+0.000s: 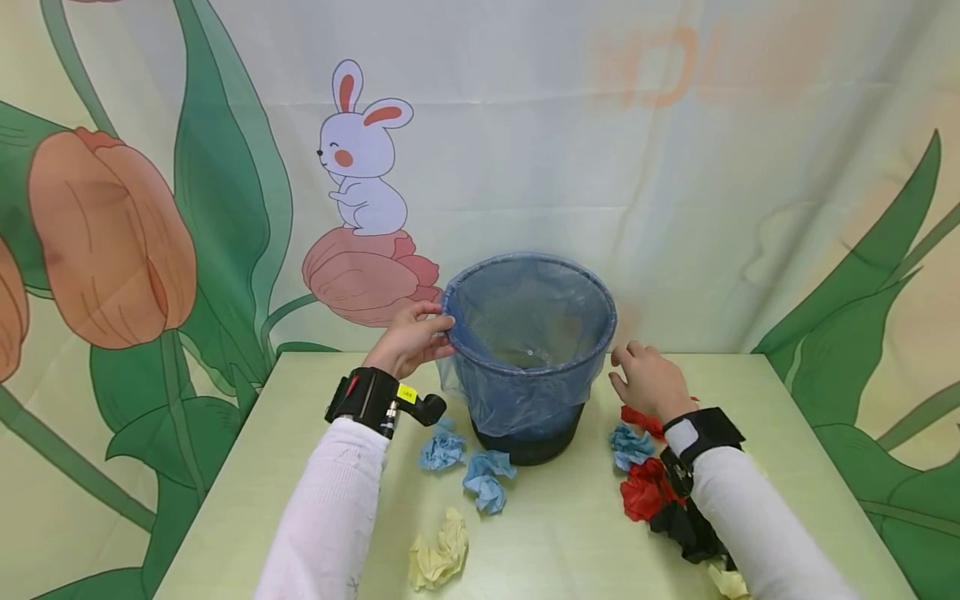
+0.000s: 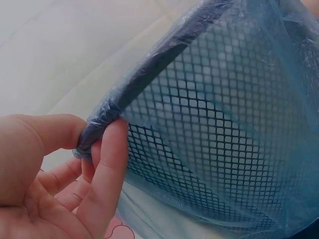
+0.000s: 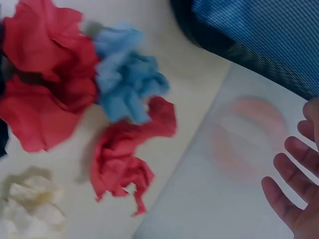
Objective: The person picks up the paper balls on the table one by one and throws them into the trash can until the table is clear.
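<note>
A dark mesh wastebasket [image 1: 525,450] stands at the back of the table, lined with a translucent blue plastic bag [image 1: 517,400] folded over its rim. My left hand [image 1: 412,340] pinches the bag-covered rim on the left side; in the left wrist view the thumb and index finger [image 2: 110,164] meet around that rim [image 2: 144,72]. To the right of the wastebasket, my right hand [image 1: 651,382] hovers above crumpled paper, its fingers loosely bent and spread, with nothing in it. Below it lie a blue paper ball [image 3: 130,82] and a red one [image 3: 117,159].
Crumpled blue paper [image 1: 487,482] and yellow paper [image 1: 440,552] lie left of and in front of the wastebasket. At the right are red paper [image 1: 647,490], black paper [image 1: 686,532] and more yellow paper [image 1: 729,582]. A printed curtain [image 1: 517,150] hangs behind the table [image 1: 570,533].
</note>
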`<state>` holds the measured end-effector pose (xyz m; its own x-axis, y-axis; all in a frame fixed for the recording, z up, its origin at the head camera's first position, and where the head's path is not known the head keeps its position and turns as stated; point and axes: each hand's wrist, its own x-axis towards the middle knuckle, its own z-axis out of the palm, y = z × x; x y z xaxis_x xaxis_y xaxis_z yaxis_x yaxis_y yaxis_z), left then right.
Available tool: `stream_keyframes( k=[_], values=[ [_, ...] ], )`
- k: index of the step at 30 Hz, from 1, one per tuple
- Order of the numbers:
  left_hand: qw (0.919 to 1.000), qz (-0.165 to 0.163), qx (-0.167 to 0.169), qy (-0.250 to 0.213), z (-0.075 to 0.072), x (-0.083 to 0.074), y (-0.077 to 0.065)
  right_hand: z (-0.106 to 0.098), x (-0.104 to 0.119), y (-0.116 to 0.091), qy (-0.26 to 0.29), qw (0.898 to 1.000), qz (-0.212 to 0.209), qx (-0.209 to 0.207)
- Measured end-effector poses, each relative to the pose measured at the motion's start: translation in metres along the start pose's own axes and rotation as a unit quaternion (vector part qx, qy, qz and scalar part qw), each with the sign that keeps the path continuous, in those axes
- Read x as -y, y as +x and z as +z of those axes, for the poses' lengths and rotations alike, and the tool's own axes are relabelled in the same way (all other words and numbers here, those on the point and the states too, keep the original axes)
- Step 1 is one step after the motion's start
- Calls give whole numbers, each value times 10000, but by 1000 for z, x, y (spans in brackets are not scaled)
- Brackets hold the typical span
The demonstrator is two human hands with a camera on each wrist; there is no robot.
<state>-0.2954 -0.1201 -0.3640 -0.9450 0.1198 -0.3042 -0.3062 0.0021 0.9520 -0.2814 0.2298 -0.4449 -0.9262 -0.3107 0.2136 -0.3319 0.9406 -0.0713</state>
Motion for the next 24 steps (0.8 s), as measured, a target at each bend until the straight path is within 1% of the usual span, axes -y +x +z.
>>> stream_keyframes(
  k=[3, 5, 11, 16, 21, 24],
  values=[
    [10000, -3, 13, -20, 0, 0, 0, 9, 2, -7, -11, 9997, -38, 241],
    [10000, -4, 16, -23, 0, 0, 0, 16, 2, -12, 5, 9994, -65, 327],
    [10000, -15, 3, 6, 1, 0, 1, 33, 1, -25, 94, 9990, -125, 429],
    [10000, -20, -13, 21, 1, 0, 0, 44, 0, -33, 241, 9972, -108, 705],
    [10000, -18, -32, 46, 1, 0, -1, 53, 0, -41, 234, 9945, -67, 1015],
    [10000, -20, -57, 42, 1, 0, 0, 57, 1, -44, 290, 9934, -99, 1109]
  ],
)
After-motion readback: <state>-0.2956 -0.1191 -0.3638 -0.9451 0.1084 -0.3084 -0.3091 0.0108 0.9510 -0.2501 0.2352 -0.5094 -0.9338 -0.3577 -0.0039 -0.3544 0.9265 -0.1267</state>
